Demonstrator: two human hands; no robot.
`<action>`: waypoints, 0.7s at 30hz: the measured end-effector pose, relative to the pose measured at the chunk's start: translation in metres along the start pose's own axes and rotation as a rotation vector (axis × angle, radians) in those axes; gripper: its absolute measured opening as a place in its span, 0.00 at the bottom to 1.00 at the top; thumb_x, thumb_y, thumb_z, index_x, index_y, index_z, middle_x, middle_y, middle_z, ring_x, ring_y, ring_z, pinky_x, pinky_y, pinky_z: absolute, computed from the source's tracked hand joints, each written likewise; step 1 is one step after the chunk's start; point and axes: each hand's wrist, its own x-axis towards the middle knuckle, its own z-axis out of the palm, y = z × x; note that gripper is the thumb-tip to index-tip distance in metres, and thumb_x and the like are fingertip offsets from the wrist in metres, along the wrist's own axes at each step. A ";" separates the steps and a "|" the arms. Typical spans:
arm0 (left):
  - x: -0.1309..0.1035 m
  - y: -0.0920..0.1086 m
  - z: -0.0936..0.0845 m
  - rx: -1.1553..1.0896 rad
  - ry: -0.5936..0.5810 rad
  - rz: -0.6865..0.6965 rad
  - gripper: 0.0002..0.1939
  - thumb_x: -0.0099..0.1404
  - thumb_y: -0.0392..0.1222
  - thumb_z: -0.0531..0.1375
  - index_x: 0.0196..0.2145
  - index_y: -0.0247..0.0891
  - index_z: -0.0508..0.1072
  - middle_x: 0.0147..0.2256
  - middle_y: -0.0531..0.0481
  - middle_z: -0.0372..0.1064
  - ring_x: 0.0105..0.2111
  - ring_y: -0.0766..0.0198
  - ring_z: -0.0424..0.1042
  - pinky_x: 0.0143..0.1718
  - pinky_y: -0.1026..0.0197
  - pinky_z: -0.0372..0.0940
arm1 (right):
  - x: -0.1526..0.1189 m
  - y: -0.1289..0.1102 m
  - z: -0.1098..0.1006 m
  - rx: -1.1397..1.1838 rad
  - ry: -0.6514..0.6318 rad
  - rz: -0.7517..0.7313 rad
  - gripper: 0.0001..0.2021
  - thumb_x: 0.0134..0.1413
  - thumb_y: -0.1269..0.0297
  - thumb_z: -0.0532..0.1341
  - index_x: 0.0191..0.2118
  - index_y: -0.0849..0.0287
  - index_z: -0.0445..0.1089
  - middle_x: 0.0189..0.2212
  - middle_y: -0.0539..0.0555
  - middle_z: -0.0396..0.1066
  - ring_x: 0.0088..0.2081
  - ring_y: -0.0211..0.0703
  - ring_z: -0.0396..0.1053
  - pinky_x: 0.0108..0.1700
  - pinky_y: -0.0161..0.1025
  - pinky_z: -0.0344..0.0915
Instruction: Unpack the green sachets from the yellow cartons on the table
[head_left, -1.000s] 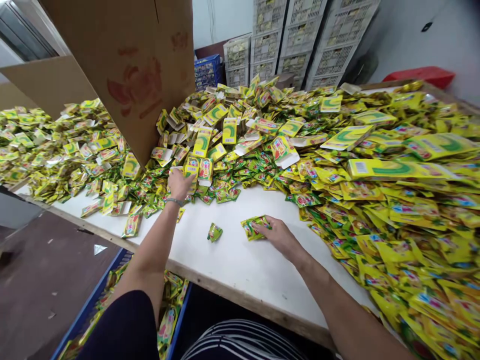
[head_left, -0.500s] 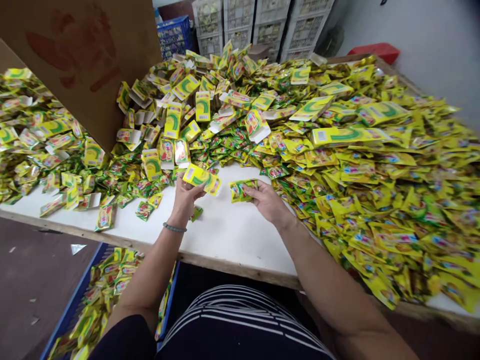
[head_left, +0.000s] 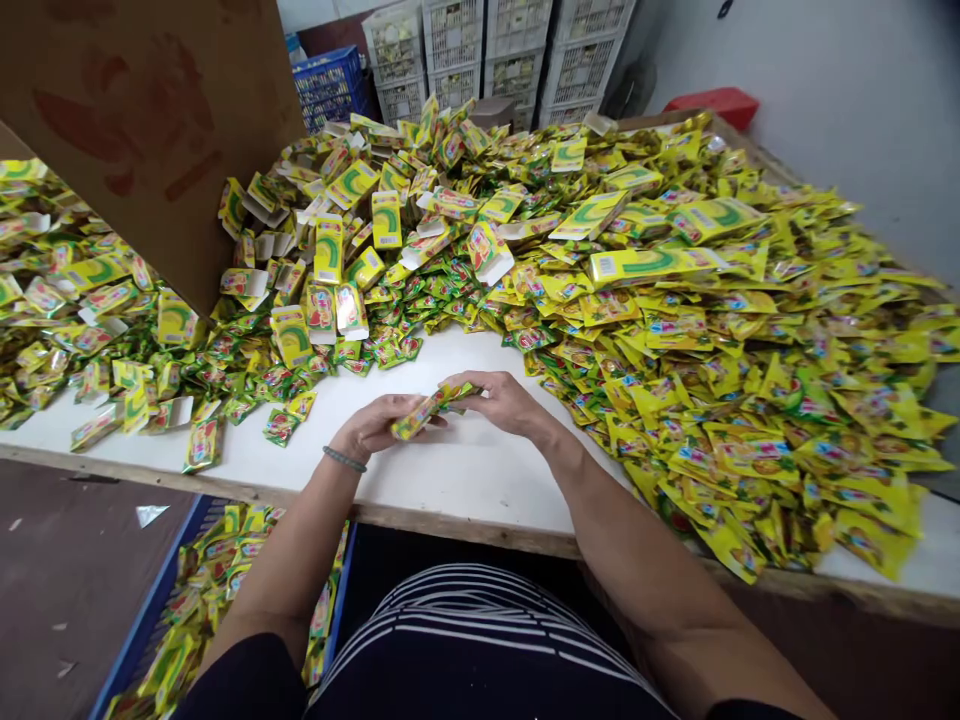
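Over the white table (head_left: 480, 480), my two hands meet in front of me. My left hand (head_left: 375, 424), with a beaded bracelet at its wrist, is closed round a small yellow carton (head_left: 409, 424) held tilted. Fingers bent, my right hand (head_left: 504, 402) pinches green-and-yellow sachets (head_left: 459, 390) at the carton's upper right end. The sachets touch that end; whether they are partly inside it, I cannot tell. Behind my hands lie loose green sachets (head_left: 390, 352) and several small open cartons (head_left: 351, 308).
A large heap of yellow packets (head_left: 720, 400) covers the table's right side. A brown cardboard box (head_left: 172, 120) stands at the back left. Below the front edge sits a blue crate (head_left: 142, 640) of filled packs. White crates (head_left: 450, 50) are stacked behind the table.
My hands have come together from apart. The carton in my left hand has tilted and moved down, and the sachets in my right hand now touch it. The view has shifted slightly.
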 end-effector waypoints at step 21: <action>0.018 -0.031 0.022 0.341 0.317 0.316 0.24 0.56 0.60 0.67 0.40 0.35 0.79 0.33 0.49 0.77 0.30 0.63 0.73 0.33 0.63 0.67 | 0.002 0.016 -0.019 -0.073 0.173 0.254 0.17 0.47 0.47 0.67 0.31 0.57 0.71 0.25 0.49 0.70 0.29 0.40 0.65 0.33 0.36 0.64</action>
